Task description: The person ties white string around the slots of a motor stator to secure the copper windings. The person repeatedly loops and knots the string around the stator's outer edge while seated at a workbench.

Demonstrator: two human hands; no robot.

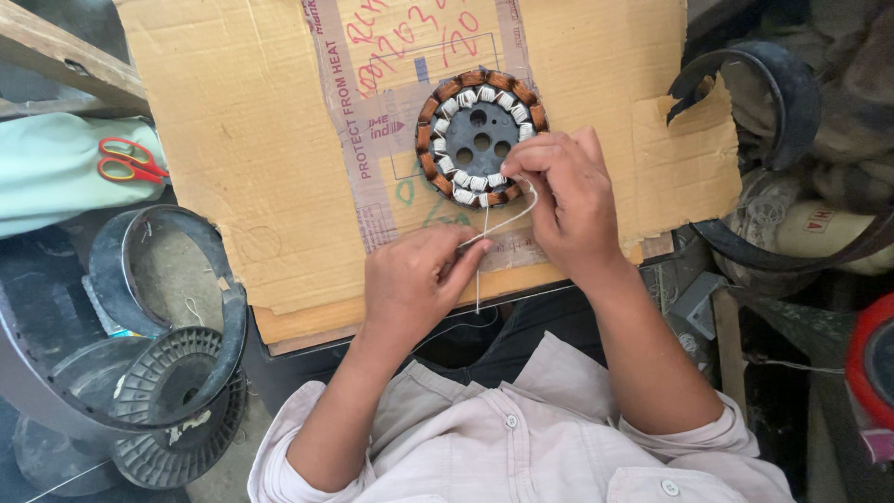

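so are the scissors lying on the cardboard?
No. The red-handled scissors lie on a pale green surface, off the left edge of the cardboard sheet.

A flattened sheet of brown cardboard (251, 158) is spread over the tabletop (307, 326), of which only a wooden front edge is seen. A round motor stator (480, 137) with copper windings and white insulation is laid flat on the cardboard, near its middle.

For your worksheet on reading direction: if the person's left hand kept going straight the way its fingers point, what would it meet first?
Probably the right hand: the left hand points up-right along the white thread towards it, though depth is unclear.
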